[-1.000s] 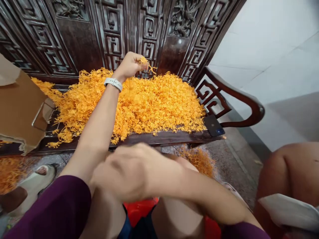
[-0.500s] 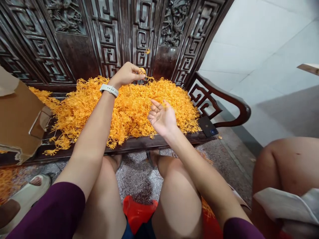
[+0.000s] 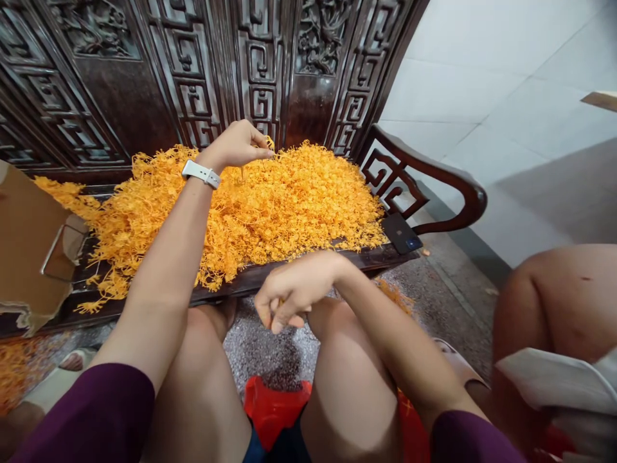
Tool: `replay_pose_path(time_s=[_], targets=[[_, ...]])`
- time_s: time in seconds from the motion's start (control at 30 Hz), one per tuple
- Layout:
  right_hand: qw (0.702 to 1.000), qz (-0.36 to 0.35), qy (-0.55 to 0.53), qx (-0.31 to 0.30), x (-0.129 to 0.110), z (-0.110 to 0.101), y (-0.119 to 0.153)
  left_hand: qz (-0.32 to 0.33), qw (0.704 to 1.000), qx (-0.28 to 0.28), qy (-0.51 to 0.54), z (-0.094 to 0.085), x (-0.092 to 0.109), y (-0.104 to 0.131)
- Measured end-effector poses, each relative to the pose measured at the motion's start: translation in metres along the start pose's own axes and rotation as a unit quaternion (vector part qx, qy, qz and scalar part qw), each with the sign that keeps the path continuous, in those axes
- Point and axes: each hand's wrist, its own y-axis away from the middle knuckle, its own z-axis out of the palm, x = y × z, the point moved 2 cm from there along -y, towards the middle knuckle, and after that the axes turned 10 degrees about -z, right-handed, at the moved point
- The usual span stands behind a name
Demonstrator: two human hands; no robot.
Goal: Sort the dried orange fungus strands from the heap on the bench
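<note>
A big heap of small orange plastic pieces (image 3: 289,199), thin and branching, covers the seat of a dark carved wooden bench (image 3: 255,273). Over the back of the heap, my left hand (image 3: 238,145), with a pale watch on its wrist, pinches an orange plastic piece (image 3: 270,143) between thumb and fingers. My right hand (image 3: 299,286) hangs in front of the bench edge, above the floor between my knees. Its fingers are curled in, palm down; a speck of orange shows by them, too small to name.
A torn cardboard box (image 3: 33,238) stands on the bench at left. A dark phone (image 3: 401,233) lies by the curved armrest (image 3: 463,193). More orange bits (image 3: 17,370) cover the floor at lower left. Another person's bare leg (image 3: 554,308) is at right, and a red stool (image 3: 274,408) is beneath me.
My right hand has come down and back from over the heap, turning from palm up to palm down with fingers curled. My left hand stays over the heap, slightly lower. An orange piece in mid-air is gone from view.
</note>
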Motion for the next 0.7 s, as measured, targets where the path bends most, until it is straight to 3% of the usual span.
replay_pose_path(time_s=[0.03,0.1,0.13,0.2,0.27,0.33,0.43,0.6,0.7], targets=[[0.992,-0.066,-0.04,0.097,-0.004,-0.01,0.001,0.0,1.0,0.001,-0.007,-0.001,-0.001,0.0],[0.929,-0.193,-0.111,0.297,-0.01,-0.031,0.003,0.003,1.0,0.002,-0.03,-0.003,-0.002,0.001],[0.889,-0.229,-0.141,0.37,-0.01,-0.04,0.003,0.005,0.999,0.005,-0.035,-0.004,-0.002,0.002],[0.842,-0.225,-0.21,0.443,-0.003,-0.049,-0.002,0.006,0.999,0.012,-0.046,-0.006,-0.002,0.002],[0.816,-0.172,-0.272,0.48,0.012,-0.051,-0.009,0.005,0.998,0.015,-0.059,-0.005,-0.002,0.002],[0.819,-0.131,-0.274,0.487,0.025,-0.049,-0.015,0.009,0.997,0.011,-0.07,-0.002,0.0,0.002],[0.821,-0.15,-0.22,0.505,0.032,-0.053,-0.015,0.029,0.996,-0.013,-0.078,0.007,0.007,0.002],[0.769,-0.186,-0.225,0.568,0.028,-0.069,0.0,0.071,0.992,-0.07,-0.079,0.024,0.029,0.002],[0.759,-0.179,-0.235,0.581,0.03,-0.073,0.005,0.1,0.986,-0.087,-0.097,0.035,0.043,0.004]])
